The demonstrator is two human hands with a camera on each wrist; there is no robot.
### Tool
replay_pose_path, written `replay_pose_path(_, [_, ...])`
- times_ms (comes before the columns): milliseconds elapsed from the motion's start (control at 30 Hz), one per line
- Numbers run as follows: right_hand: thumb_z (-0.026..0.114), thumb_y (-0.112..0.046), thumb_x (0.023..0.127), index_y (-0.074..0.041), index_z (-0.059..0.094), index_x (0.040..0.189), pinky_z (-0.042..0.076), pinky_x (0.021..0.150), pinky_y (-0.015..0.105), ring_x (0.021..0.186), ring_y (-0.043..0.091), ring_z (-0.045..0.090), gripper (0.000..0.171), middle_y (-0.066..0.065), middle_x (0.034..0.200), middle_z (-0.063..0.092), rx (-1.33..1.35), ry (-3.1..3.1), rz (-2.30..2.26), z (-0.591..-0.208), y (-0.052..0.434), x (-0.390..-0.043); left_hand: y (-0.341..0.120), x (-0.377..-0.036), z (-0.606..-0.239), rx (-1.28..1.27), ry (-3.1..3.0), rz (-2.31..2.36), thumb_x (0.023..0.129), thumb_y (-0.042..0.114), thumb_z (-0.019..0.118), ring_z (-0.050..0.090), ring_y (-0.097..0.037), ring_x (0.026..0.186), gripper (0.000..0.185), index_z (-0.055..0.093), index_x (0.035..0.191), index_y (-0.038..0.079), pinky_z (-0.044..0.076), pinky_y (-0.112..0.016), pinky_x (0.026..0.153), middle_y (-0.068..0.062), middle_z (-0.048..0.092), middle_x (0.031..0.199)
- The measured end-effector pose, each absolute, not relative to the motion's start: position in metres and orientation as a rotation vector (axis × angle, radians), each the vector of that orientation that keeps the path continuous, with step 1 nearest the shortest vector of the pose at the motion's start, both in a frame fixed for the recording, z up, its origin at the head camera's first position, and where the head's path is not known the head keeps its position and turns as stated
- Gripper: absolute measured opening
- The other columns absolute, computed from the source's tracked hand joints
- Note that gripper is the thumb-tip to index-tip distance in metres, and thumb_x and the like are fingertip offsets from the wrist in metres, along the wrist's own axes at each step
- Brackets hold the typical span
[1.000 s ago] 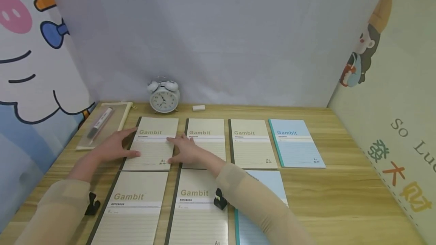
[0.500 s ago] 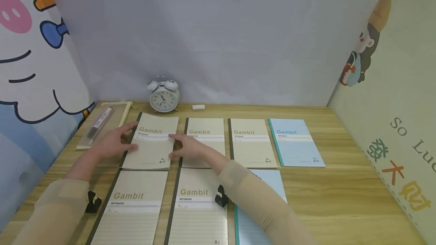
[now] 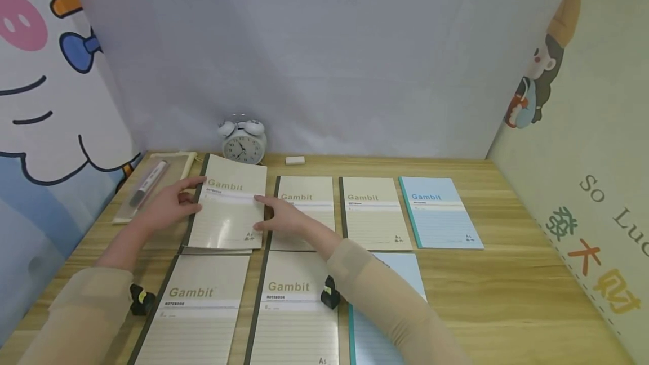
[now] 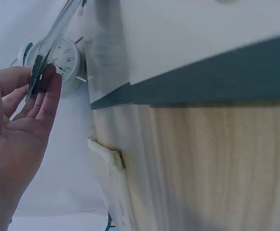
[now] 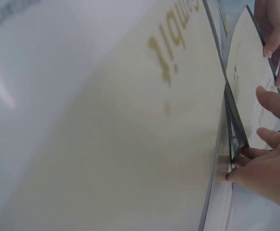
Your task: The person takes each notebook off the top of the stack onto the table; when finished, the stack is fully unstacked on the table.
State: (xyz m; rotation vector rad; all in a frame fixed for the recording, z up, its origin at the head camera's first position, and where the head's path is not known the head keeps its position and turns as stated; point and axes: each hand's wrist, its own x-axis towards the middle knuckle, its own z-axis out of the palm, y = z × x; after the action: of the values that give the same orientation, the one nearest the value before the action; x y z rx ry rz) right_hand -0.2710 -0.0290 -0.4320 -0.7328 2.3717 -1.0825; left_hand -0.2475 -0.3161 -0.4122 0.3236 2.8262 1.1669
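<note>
Both hands grasp the beige notebook (image 3: 228, 204) just in front of the clock (image 3: 244, 144): left hand (image 3: 164, 207) on its spine edge, right hand (image 3: 278, 217) on the open edge. Lift both sides evenly so the covers stay closed.

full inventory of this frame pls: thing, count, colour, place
Lifted notebook: 1, beige, dark spine, far row left, far edge raised.
Flat beige notebooks: 4, two in far row, two in near row.
Blue notebooks: 2, light blue, far row right end; near row, partly under the right sleeve.
Alarm clock: 1, white, back edge of the table.
Eraser: 1, white, right of the clock.
Pencil pouch: 1, clear with cream trim, far left, a marker inside.
Table: 1, light wood.
Left hand: holds the lifted notebook's spine edge.
Right hand: holds its right edge.
</note>
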Motion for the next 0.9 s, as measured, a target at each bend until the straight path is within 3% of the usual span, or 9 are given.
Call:
replay_pose_path(133, [0.067, -0.027, 0.089, -0.026, 0.029, 0.149, 0.022, 0.114, 0.038, 0.142, 0.020, 0.023, 0.071, 0.001, 0.154, 0.028, -0.725, 2.380, -1.112, -0.429, -0.027, -0.271, -0.310, -0.245, -0.402, 0.321, 2.844, 1.225, 0.090, 0.013, 0.064, 0.056, -0.029, 0.104, 0.066, 0.032, 0.148, 0.015, 0.051, -0.025, 0.068, -0.021, 0.045, 0.137])
replay_pose_path(300, [0.068, -0.025, 0.088, -0.028, 0.029, 0.149, 0.025, 0.113, 0.038, 0.141, 0.022, 0.026, 0.072, 0.003, 0.154, 0.028, -0.705, 2.351, -1.198, -0.428, -0.025, -0.276, -0.297, -0.242, -0.386, 0.340, 2.888, 1.232, 0.091, 0.017, 0.064, 0.057, -0.014, 0.096, 0.066, 0.033, 0.148, 0.025, 0.049, -0.028, 0.065, -0.016, 0.051, 0.129])
replay_pose_path(400, [0.068, -0.021, 0.088, -0.027, 0.030, 0.149, 0.032, 0.109, 0.038, 0.138, 0.025, 0.032, 0.072, 0.009, 0.152, 0.032, -0.671, 2.263, -1.317, -0.426, -0.022, -0.278, -0.289, -0.240, -0.376, 0.353, 2.895, 1.232, 0.091, 0.017, 0.064, 0.057, -0.011, 0.094, 0.066, 0.032, 0.148, 0.028, 0.048, -0.031, 0.064, -0.013, 0.054, 0.125])
replay_pose_path(533, [0.067, -0.017, 0.088, -0.026, 0.034, 0.147, 0.044, 0.099, 0.037, 0.130, 0.026, 0.044, 0.068, 0.016, 0.145, 0.040, -0.641, 2.198, -1.430, -0.420, -0.018, -0.280, -0.282, -0.240, -0.366, 0.359, 2.896, 1.265, 0.090, 0.013, 0.064, 0.057, -0.014, 0.094, 0.066, 0.034, 0.147, 0.027, 0.047, -0.029, 0.064, -0.012, 0.050, 0.132])
replay_pose_path(767, [0.067, -0.018, 0.089, -0.025, 0.040, 0.144, 0.049, 0.091, 0.036, 0.121, 0.024, 0.053, 0.062, 0.010, 0.142, 0.043, -0.638, 2.265, -1.448, -0.403, -0.006, -0.280, -0.272, -0.237, -0.350, 0.409, 2.837, 1.365, 0.091, 0.018, 0.064, 0.054, -0.006, 0.094, 0.066, 0.033, 0.147, 0.030, 0.048, -0.021, 0.068, -0.006, 0.040, 0.143])
replay_pose_path(900, [0.067, -0.018, 0.089, -0.025, 0.044, 0.142, 0.048, 0.092, 0.038, 0.119, 0.022, 0.054, 0.059, 0.005, 0.144, 0.042, -0.633, 2.282, -1.465, -0.396, 0.003, -0.281, -0.263, -0.234, -0.341, 0.399, 2.884, 1.312, 0.090, 0.024, 0.065, 0.054, -0.008, 0.096, 0.066, 0.033, 0.146, 0.035, 0.047, -0.022, 0.067, -0.006, 0.049, 0.132])
